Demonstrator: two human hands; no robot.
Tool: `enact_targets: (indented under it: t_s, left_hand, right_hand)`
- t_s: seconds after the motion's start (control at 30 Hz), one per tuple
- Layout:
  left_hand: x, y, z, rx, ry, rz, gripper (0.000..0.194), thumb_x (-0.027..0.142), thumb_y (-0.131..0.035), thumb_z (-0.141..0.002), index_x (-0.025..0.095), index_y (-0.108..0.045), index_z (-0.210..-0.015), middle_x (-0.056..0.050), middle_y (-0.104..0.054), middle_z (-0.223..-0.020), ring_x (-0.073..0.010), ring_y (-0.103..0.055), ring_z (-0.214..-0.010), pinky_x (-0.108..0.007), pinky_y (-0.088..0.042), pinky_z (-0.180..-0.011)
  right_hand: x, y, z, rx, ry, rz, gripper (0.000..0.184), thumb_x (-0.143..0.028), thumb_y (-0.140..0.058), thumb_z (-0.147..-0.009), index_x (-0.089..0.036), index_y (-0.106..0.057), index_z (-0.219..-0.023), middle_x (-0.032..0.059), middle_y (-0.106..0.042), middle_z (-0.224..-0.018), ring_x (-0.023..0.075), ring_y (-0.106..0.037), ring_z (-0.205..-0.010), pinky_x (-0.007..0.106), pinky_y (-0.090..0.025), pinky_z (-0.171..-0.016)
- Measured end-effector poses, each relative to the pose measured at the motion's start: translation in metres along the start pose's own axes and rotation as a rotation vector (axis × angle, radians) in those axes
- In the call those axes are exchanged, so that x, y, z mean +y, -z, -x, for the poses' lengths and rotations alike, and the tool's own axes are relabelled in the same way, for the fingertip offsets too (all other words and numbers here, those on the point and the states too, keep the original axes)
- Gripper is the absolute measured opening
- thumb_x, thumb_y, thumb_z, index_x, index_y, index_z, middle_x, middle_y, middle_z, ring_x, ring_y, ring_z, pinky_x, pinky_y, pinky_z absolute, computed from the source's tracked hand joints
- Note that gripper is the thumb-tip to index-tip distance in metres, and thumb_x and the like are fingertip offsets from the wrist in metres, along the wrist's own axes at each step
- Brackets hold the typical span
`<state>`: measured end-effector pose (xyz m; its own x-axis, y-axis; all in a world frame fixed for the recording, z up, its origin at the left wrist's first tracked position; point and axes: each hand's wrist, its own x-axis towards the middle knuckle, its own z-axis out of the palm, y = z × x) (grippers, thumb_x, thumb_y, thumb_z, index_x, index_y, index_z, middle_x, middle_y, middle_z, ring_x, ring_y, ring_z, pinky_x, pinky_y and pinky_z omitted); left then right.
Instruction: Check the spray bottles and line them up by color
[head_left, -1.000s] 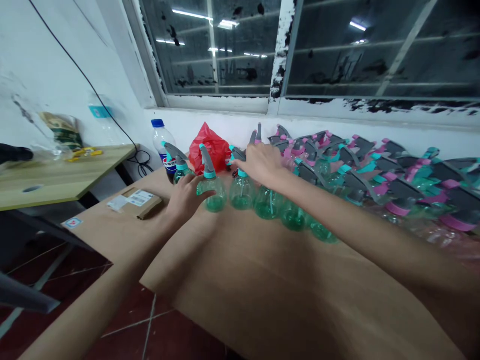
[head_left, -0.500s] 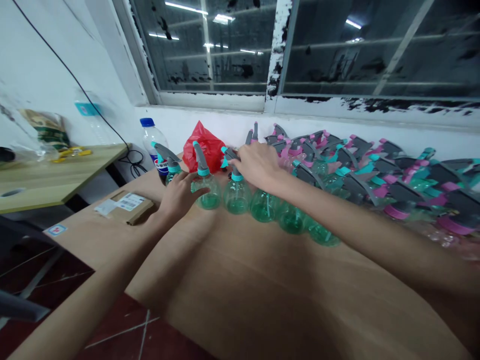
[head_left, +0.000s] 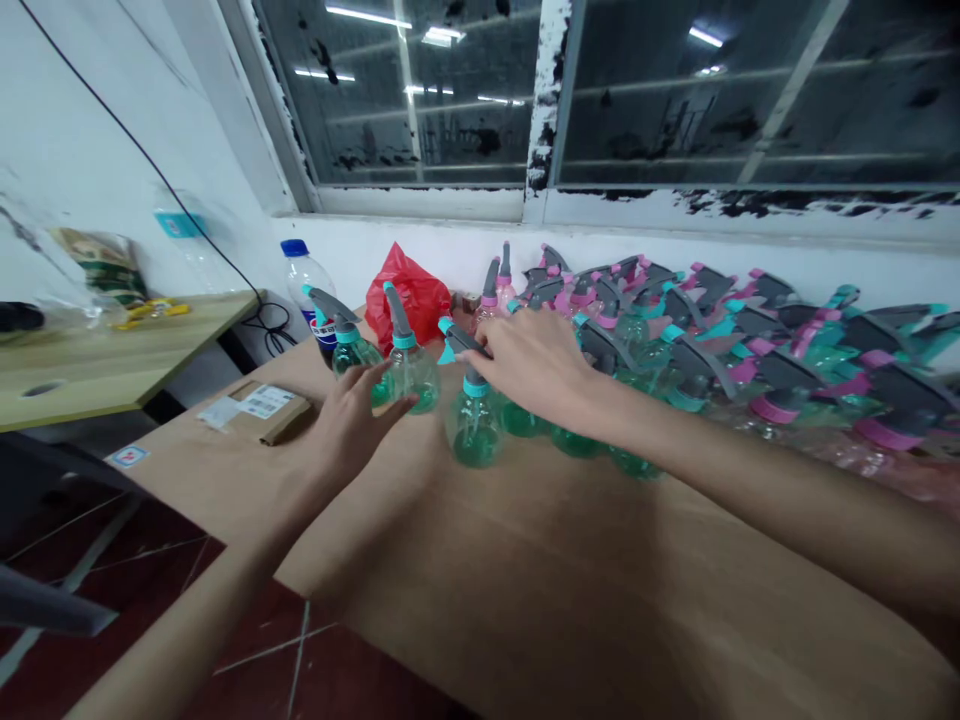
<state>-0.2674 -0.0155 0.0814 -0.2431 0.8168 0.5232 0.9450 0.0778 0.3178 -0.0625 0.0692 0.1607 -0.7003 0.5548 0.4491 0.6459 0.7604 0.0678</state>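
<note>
Just below windows [head_left: 405,130], tabletop [head_left: 540,560] with bottles [head_left: 476,435].

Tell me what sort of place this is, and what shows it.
Probably a small workshop or packing room: many similar spray bottles crowd one table, a labelled cardboard package lies there too, and the window frame has worn, patchy paint.

A white wall [head_left: 90,100], smudged on the left, meets a wide window [head_left: 465,110] with dark panes. Its pale frame [head_left: 545,100] is blotched with black patches, and bright tube lights [head_left: 367,17] show in the glass. A thin black cable [head_left: 124,130] slants down to a coil beside a light wooden desk [head_left: 172,340] with a round hole. Right of it stands the brown surface [head_left: 540,600], over dark red floor [head_left: 352,670] tiles with pale joints.
</note>
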Motion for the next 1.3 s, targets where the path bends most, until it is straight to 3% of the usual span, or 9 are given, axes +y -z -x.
enact_targets:
  t_s: [0.07, 0.13, 0.3, 0.67, 0.8, 0.93, 1.03, 1.2, 1.3]
  left_hand:
    - [0.019, 0.004, 0.022, -0.132, -0.018, 0.160, 0.048, 0.052, -0.055, -0.086, 0.018, -0.055, -0.120, -0.012, -0.060, -0.114, -0.0277, -0.064, -0.095, -0.038, -0.053, -0.077]
    - [0.040, 0.004, 0.044, -0.268, -0.085, 0.256, 0.054, 0.059, -0.054, -0.084, 0.022, -0.051, -0.124, -0.011, -0.057, -0.122, -0.0282, -0.060, -0.105, -0.040, -0.051, -0.083]
    - [0.092, -0.016, 0.081, -0.434, -0.170, 0.220, 0.086, 0.067, -0.064, -0.072, 0.026, -0.031, -0.140, -0.015, -0.047, -0.136, -0.0373, -0.045, -0.125, -0.052, -0.043, -0.095]
    - [0.197, -0.072, 0.069, -0.497, -0.316, 0.501, 0.080, 0.049, -0.069, -0.078, 0.024, -0.025, -0.140, -0.011, -0.044, -0.138, -0.0315, -0.046, -0.124, -0.049, -0.041, -0.100]
    - [0.230, -0.089, 0.067, -0.584, -0.311, 0.523, 0.078, 0.053, -0.069, -0.076, 0.022, -0.032, -0.137, -0.012, -0.049, -0.132, -0.0336, -0.049, -0.120, -0.050, -0.042, -0.097]
    - [0.255, -0.101, 0.070, -0.628, -0.360, 0.586, 0.082, 0.051, -0.072, -0.074, 0.021, -0.031, -0.138, -0.013, -0.048, -0.133, -0.0340, -0.046, -0.123, -0.050, -0.040, -0.097]
    - [0.267, -0.112, 0.075, -0.624, -0.369, 0.645, 0.083, 0.052, -0.074, -0.072, 0.022, -0.032, -0.137, -0.013, -0.046, -0.135, -0.0340, -0.044, -0.124, -0.052, -0.039, -0.098]
    - [0.279, -0.132, 0.082, -0.643, -0.451, 0.745, 0.087, 0.058, -0.074, -0.069, 0.023, -0.033, -0.137, -0.013, -0.049, -0.130, -0.0323, -0.045, -0.122, -0.050, -0.039, -0.099]
    - [0.276, -0.137, 0.078, -0.664, -0.587, 0.801, 0.085, 0.069, -0.061, -0.074, 0.021, -0.034, -0.139, -0.014, -0.050, -0.130, -0.0322, -0.046, -0.121, -0.048, -0.041, -0.098]
  right_hand:
    - [0.003, 0.007, 0.015, -0.016, -0.001, 0.007, 0.035, -0.037, -0.046, -0.090, -0.016, -0.071, -0.080, 0.0119, -0.070, -0.069, 0.0261, -0.065, -0.066, 0.032, -0.032, -0.050]
    - [0.007, 0.015, 0.033, -0.018, -0.014, 0.009, 0.033, -0.039, -0.047, -0.089, -0.018, -0.071, -0.081, 0.0102, -0.071, -0.069, 0.0265, -0.066, -0.064, 0.032, -0.030, -0.048]
    - [0.025, 0.037, 0.078, -0.050, -0.021, 0.017, 0.031, -0.042, -0.049, -0.089, -0.020, -0.070, -0.085, 0.0074, -0.072, -0.071, 0.0284, -0.068, -0.065, 0.032, -0.027, -0.048]
    - [0.104, 0.068, 0.166, -0.034, -0.204, -0.180, 0.033, -0.050, -0.051, -0.087, -0.022, -0.069, -0.087, 0.0016, -0.071, -0.065, 0.0209, -0.066, -0.062, 0.029, -0.039, -0.052]
    - [0.137, 0.075, 0.195, -0.092, -0.153, -0.353, 0.039, -0.054, -0.054, -0.085, -0.021, -0.066, -0.102, 0.0032, -0.073, -0.089, 0.0207, -0.068, -0.078, 0.030, -0.047, -0.066]
    - [0.169, 0.068, 0.228, -0.194, -0.159, -0.576, 0.072, -0.057, -0.070, -0.068, -0.026, -0.049, -0.129, 0.0051, -0.061, -0.126, 0.0257, -0.060, -0.110, 0.035, -0.048, -0.088]
    - [0.182, 0.053, 0.249, -0.232, -0.194, -0.807, 0.081, -0.050, -0.077, -0.063, -0.029, -0.043, -0.134, 0.0044, -0.056, -0.132, 0.0255, -0.057, -0.115, 0.035, -0.049, -0.090]
    - [0.175, 0.029, 0.259, 0.067, -0.213, -1.008, 0.069, -0.032, -0.077, -0.069, -0.023, -0.045, -0.130, 0.0049, -0.063, -0.120, 0.0205, -0.061, -0.104, 0.031, -0.049, -0.088]
    - [0.167, 0.021, 0.254, 0.132, -0.247, -1.064, 0.044, -0.024, -0.068, -0.076, -0.023, -0.055, -0.118, 0.0016, -0.066, -0.097, 0.0163, -0.063, -0.082, 0.029, -0.052, -0.075]
